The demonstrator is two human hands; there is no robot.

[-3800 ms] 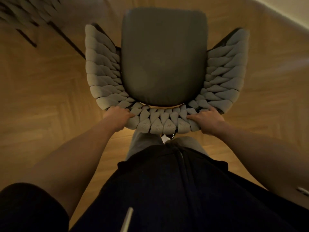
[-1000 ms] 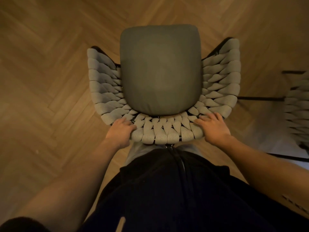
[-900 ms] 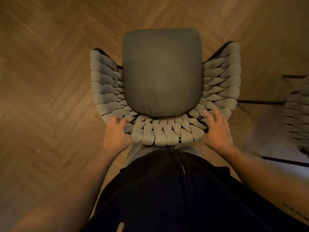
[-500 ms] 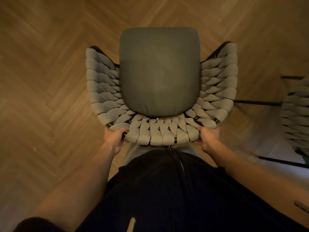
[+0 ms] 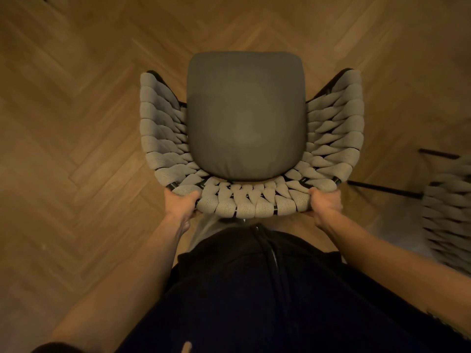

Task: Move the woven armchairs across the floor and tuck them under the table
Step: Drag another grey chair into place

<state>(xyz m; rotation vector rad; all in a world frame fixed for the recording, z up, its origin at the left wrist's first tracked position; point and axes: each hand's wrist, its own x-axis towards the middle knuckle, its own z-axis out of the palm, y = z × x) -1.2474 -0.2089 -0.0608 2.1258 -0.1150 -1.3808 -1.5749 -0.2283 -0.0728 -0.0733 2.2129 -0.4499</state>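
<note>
Head view looks straight down on the woven armchair (image 5: 248,138), which stands on the herringbone wood floor (image 5: 76,118) directly in front of the person. What has just changed is the grip: a second ago both hands lay flat on top of the woven back rim, then they lifted off briefly, and now they have dropped to the outer underside of that rim and curled around it. That reads as a switch from resting or pushing to a proper carrying or dragging hold, so the next stretch of moving the chair looks ready to begin. Starting at the left, the left hand (image 5: 181,206) grips the back rim near its left corner, fingers wrapped under the woven cord and thumb side up against it. In the middle, the grey seat cushion (image 5: 246,115) faces away from the person, with the woven arms flaring out on either side. Further right, the right hand (image 5: 326,203) grips the rim's right corner in the same closed way. At the far right edge, a second woven armchair (image 5: 451,215) stands near. No worktop shows in view, so the tucking step is not yet done.
</note>
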